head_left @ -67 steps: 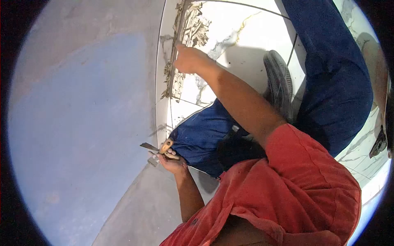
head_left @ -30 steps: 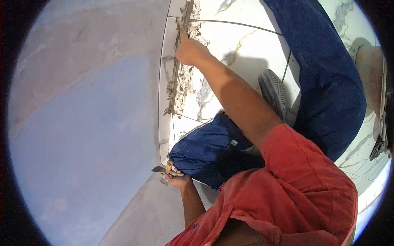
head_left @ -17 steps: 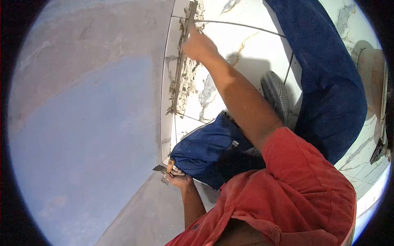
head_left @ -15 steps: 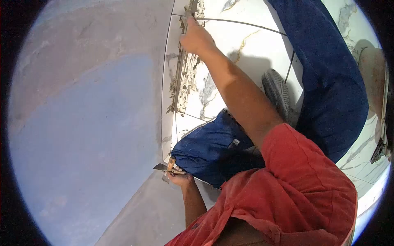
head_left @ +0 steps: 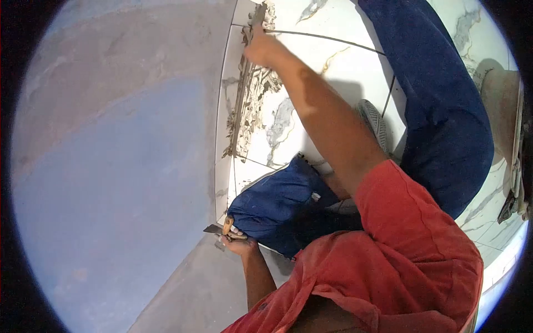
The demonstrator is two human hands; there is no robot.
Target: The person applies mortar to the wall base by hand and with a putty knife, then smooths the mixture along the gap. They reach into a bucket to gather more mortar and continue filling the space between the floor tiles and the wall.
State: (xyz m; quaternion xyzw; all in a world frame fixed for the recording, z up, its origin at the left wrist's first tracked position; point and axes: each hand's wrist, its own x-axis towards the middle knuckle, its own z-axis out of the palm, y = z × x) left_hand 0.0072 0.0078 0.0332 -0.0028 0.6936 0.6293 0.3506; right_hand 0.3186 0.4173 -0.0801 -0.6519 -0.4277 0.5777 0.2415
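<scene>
Wall point(head_left: 116, 161), blue and grey, at left. Alongside, white marbled floor tiles point(head_left: 333, 83), and next to the wall a grey seam point(head_left: 239, 111) edged with ragged flakes point(head_left: 256, 94). Of the hands, right hand point(head_left: 262, 49) far left, index finger extended along the seam, grip impossible to tell; left hand point(head_left: 241, 243) near left, fingers curled round a wooden-handled scraper point(head_left: 228, 224).

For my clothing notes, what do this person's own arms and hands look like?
The left hand and right hand are ungloved, and both forearms are bare, without visible watch or bracelet. A short red sleeve covers the right upper arm.
</scene>
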